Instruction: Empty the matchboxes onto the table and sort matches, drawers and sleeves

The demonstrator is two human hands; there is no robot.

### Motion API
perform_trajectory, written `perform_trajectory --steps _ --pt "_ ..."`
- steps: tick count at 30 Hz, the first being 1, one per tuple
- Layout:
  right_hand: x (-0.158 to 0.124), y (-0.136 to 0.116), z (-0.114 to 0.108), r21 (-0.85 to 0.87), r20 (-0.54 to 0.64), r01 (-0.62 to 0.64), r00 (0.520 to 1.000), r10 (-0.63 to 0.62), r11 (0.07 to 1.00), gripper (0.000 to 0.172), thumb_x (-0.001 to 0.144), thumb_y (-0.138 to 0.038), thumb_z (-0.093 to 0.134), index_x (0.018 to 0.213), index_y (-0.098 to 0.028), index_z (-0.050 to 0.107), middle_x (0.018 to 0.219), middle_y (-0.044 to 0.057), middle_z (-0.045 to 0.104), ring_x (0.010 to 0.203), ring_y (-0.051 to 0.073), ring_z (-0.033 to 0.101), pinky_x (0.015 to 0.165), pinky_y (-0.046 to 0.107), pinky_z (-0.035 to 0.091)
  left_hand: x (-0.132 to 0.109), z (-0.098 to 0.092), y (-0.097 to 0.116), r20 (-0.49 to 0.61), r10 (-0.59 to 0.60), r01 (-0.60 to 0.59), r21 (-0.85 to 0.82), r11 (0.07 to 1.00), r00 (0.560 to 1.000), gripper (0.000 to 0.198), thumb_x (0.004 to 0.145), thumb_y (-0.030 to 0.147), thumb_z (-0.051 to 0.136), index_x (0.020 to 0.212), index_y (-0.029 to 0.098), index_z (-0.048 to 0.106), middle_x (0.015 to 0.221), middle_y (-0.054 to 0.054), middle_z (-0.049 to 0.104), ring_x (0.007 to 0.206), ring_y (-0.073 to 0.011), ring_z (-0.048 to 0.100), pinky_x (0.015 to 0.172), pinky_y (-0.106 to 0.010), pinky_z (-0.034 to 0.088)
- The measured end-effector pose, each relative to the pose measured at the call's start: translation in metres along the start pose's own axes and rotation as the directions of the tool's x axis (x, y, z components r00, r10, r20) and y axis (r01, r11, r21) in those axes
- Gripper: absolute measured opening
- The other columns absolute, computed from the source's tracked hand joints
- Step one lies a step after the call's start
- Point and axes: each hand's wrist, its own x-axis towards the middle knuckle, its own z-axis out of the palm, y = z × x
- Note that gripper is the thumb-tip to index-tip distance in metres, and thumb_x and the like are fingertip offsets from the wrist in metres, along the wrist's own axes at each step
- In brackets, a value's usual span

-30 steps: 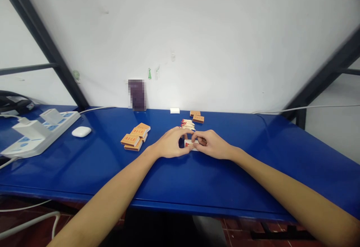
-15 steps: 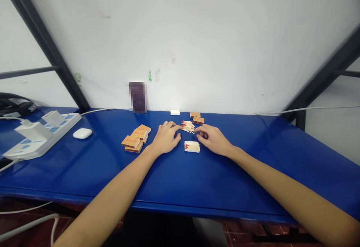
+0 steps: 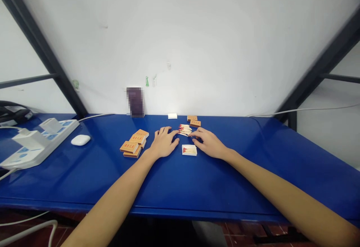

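Observation:
A loose pile of red-headed matches (image 3: 185,130) lies on the blue table between my hands. My left hand (image 3: 164,142) rests left of it, fingers spread, with the index fingertip at the match heads. From the other side, my right hand (image 3: 209,143) reaches the plain ends with its index finger; its thumb is apart and the other fingers are partly curled and hidden. Neither hand shows anything gripped. Just in front of the pile sits a white matchbox tray (image 3: 189,153) with some matches inside.
Several orange matchboxes (image 3: 129,146) are stacked left of my left hand. Two more matchboxes (image 3: 195,123) and a small white box (image 3: 172,116) are near the wall. A power strip (image 3: 36,147) with plugged-in adapters and a white earphone case (image 3: 80,139) occupy the left side.
My left fingers have spread a little wider beside the matches. The right index finger has moved slightly nearer to the pile. The camera view has tilted up slightly.

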Motion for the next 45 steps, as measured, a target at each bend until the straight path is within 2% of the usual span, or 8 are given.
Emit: perform_trajectory --steps 8,15,20,28,34,40,45 --pt "0.0001 -0.0026 -0.0015 -0.040 0.004 0.003 1.000 -0.002 0.999 0.034 0.094 -0.022 0.049 0.125 -0.020 0.064 0.101 0.009 0.058 0.090 0.021 0.060 0.082 0.035 0.049 0.0011 0.0007 -0.0007 -0.009 0.006 -0.006 0.005 1.000 1.000 0.044 0.099 0.042 0.037 0.138 0.030 0.052 0.143 -0.013 0.046 0.135 -0.0319 0.038 0.107 -0.055 0.033" --pt "0.0008 -0.0010 0.0002 -0.029 -0.007 -0.008 1.000 0.008 1.000 0.032 0.093 -0.020 0.051 0.122 -0.019 0.065 0.104 0.009 0.059 0.092 0.021 0.061 0.085 0.036 0.049 0.0032 0.0038 -0.0029 -0.025 -0.001 0.001 0.006 1.000 1.000 0.047 0.098 0.042 0.039 0.142 0.026 0.047 0.143 -0.014 0.046 0.134 -0.0325 0.039 0.106 -0.055 0.034" --pt "0.0006 -0.0007 0.0001 -0.030 0.004 -0.017 1.000 0.017 0.999 0.032 0.094 -0.022 0.050 0.122 -0.017 0.065 0.104 0.010 0.059 0.091 0.022 0.061 0.086 0.037 0.050 0.0032 0.0044 -0.0034 -0.021 0.009 -0.009 -0.006 1.000 1.000 0.045 0.098 0.043 0.038 0.135 0.023 0.052 0.142 -0.014 0.047 0.134 -0.0326 0.039 0.106 -0.055 0.034" --pt "0.0003 -0.0002 0.0003 -0.022 -0.012 -0.012 1.000 0.012 1.000 0.032 0.093 -0.022 0.051 0.122 -0.019 0.065 0.104 0.010 0.059 0.091 0.022 0.061 0.086 0.037 0.050 0.0030 0.0057 -0.0043 -0.035 0.018 -0.018 0.002 1.000 0.999 0.042 0.098 0.042 0.038 0.134 0.028 0.055 0.141 -0.012 0.047 0.133 -0.0325 0.040 0.106 -0.055 0.034" --pt "0.0002 -0.0023 -0.0019 -0.034 0.002 -0.018 1.000 0.018 0.999 0.033 0.094 -0.023 0.050 0.123 -0.018 0.064 0.103 0.010 0.058 0.092 0.022 0.060 0.085 0.037 0.049 0.0030 0.0048 -0.0034 -0.028 0.017 -0.017 0.004 1.000 0.999 0.045 0.098 0.042 0.038 0.138 0.027 0.051 0.142 -0.013 0.047 0.133 -0.0331 0.040 0.105 -0.055 0.034" --pt "0.0001 -0.0022 -0.0019 -0.027 -0.007 -0.007 1.000 0.007 1.000 0.032 0.094 -0.023 0.050 0.121 -0.019 0.065 0.100 0.009 0.058 0.085 0.021 0.059 0.080 0.036 0.049 0.0047 0.0067 -0.0052 -0.004 0.020 -0.020 0.014 1.000 1.000 0.048 0.098 0.042 0.038 0.146 0.036 0.041 0.146 -0.011 0.044 0.136 -0.0333 0.036 0.106 -0.057 0.032" --pt "-0.0004 -0.0018 -0.0019 -0.010 -0.021 -0.003 1.000 0.003 1.000 0.033 0.093 -0.022 0.050 0.123 -0.020 0.063 0.095 0.007 0.057 0.081 0.019 0.058 0.075 0.033 0.047 0.0052 0.0068 -0.0040 0.010 0.017 -0.017 0.018 1.000 1.000 0.048 0.099 0.041 0.035 0.146 0.037 0.040 0.150 -0.011 0.041 0.139 -0.0344 0.034 0.108 -0.059 0.029"
